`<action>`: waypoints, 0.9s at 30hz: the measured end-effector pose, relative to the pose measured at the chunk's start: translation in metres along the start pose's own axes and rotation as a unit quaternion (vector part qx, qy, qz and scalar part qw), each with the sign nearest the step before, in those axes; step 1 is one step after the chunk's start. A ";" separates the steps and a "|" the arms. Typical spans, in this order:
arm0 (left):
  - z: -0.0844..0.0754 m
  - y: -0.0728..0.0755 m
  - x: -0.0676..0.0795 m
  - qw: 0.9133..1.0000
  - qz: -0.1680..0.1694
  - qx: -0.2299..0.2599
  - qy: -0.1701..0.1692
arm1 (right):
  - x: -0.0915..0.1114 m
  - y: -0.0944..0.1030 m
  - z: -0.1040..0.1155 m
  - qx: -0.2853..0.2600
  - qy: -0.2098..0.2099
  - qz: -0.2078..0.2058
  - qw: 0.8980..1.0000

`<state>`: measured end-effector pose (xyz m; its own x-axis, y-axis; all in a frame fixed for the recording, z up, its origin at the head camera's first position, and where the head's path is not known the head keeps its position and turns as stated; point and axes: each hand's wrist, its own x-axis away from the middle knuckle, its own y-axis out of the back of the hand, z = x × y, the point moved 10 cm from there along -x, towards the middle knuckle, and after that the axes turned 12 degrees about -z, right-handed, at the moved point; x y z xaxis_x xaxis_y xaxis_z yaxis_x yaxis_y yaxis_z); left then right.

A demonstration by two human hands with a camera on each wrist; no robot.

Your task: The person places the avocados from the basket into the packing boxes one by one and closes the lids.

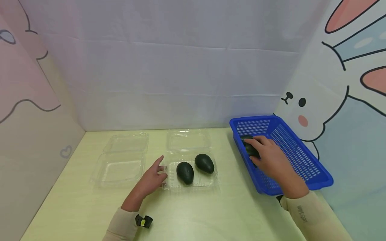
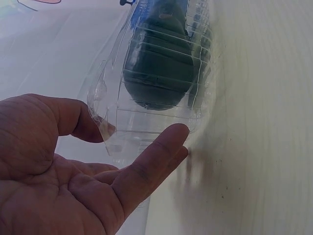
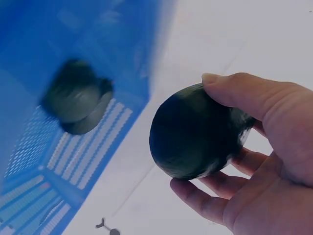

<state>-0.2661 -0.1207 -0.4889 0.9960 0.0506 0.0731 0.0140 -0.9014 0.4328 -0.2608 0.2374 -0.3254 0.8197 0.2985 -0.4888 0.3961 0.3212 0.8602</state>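
Right hand (image 1: 266, 159): curled round the held avocado (image 3: 188, 132), thumb over it, fingers under; over the basket's left side in head view.
Left hand (image 1: 152, 177): fingers relaxed and spread, touching left edge of the right container; thumb bent at the clear plastic, longer fingers fairly straight beside it.
Backdrop: pale white-lilac cloth (image 1: 181, 67), horizontal creases, behind the table; right side panel has a cartoon rabbit (image 1: 319, 100), left panel pink and cream with dark outlines.
Table: pale yellow top (image 1: 193, 214), light wood-like grain.
Basket: blue plastic basket (image 1: 301, 160), slotted walls, set at an angle, right end of table, near the rabbit panel.
Right container: clear right container (image 1: 200, 181), hinged, lid folded back toward the backdrop; between left hand and basket, well apart from basket.
Left container: clear left container (image 1: 120, 170), same type, lid also folded back; beyond and left of the left hand.
Sleeves: beige on both arms, dark lettering on the right sleeve (image 1: 313, 214).
Avocados in tray: two, dark green; left avocado (image 1: 185, 173) slightly nearer the viewer, right avocado (image 1: 204, 163) farther back, both tilted.
Avocados in basket: dark shapes (image 3: 77, 98), blurred, count unclear.
Wrist device: small black device (image 1: 144, 221) with yellow-green spot, by left cuff.
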 end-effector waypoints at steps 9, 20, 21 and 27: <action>-0.001 0.000 0.000 1.000 0.002 0.005 0.000 | -0.013 -0.006 0.038 -0.029 0.021 -0.002 0.999; 0.000 0.000 -0.001 1.000 0.001 0.000 -0.002 | -0.019 -0.024 0.085 -0.057 0.066 -0.006 0.996; 0.000 0.000 -0.001 1.000 0.001 0.000 -0.002 | -0.019 -0.026 0.087 -0.060 0.068 -0.007 0.996; 0.000 -0.001 -0.002 1.000 0.000 0.000 -0.003 | -0.018 -0.034 0.104 -0.066 0.087 -0.018 0.994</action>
<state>-0.2676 -0.1201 -0.4892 0.9965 0.0473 0.0683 0.0131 -0.9011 0.4334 -0.2461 0.1278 -0.3312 0.7172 0.4329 -0.5460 0.3556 0.4465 0.8211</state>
